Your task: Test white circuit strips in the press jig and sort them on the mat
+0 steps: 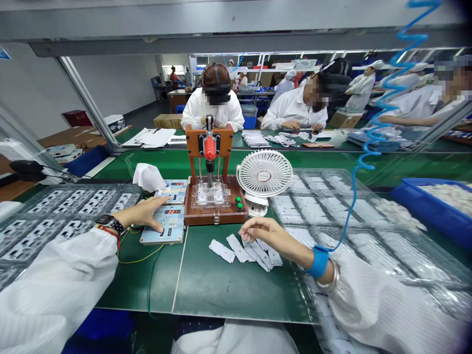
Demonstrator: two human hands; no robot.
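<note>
My left hand [146,214] lies with fingers spread over two stacked light-blue meter boxes with red digits, the nearer box [171,227] under the thumb. To its right stands an orange and brown toggle press [210,147] with a red handle, a clear fixture [211,194] and two green buttons [239,202]. My right hand [263,233] hovers over a loose pile of thin white plates [258,253], fingers loosely bent and apart, with nothing visible between them. One white plate [221,251] lies at the pile's left end. A blue wrist strap [318,263] circles my right wrist.
A white fan [264,174] stands right of the press. Clear trays of white plates [324,204] fill the right side; trays of parts with black cut-outs [73,209] lie left. A coiled blue cord [356,182] hangs to my strap. Co-workers [213,105] sit opposite.
</note>
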